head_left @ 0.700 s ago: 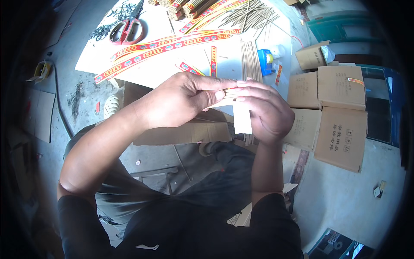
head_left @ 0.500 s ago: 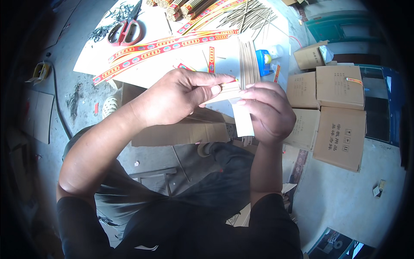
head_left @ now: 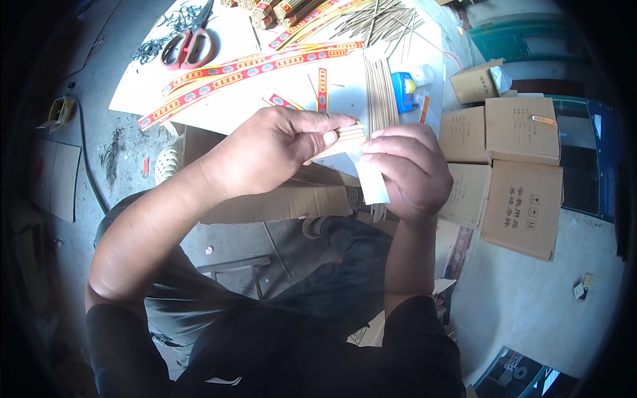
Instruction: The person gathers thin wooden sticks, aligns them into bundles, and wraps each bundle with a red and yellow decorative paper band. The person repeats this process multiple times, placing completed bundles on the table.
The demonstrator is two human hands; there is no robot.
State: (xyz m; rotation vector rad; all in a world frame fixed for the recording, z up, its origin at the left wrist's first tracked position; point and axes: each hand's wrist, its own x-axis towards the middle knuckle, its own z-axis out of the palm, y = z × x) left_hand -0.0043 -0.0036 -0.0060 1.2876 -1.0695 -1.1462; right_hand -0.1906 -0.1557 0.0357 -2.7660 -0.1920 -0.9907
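My left hand is closed on a small bundle of thin tan sticks, with thumb and index finger pressing it near its right end. The sticks look like incense sticks. My right hand meets the bundle from the right and pinches a white paper strip. From the bundle this strip hangs down and to the right; its upper end is partly hidden by my fingers. Just beyond my right fingers, a row of long tan sticks lies on the white table.
Red-handled scissors lie at the table's far left, below long red-and-yellow printed strips. Bundled sticks and loose dark sticks are at the back. A blue dispenser-like object stands right; cardboard boxes are stacked beyond.
The view has shifted slightly. Both hands keep their grips at the bundle, and the strip's hanging end sits a little higher and further left.
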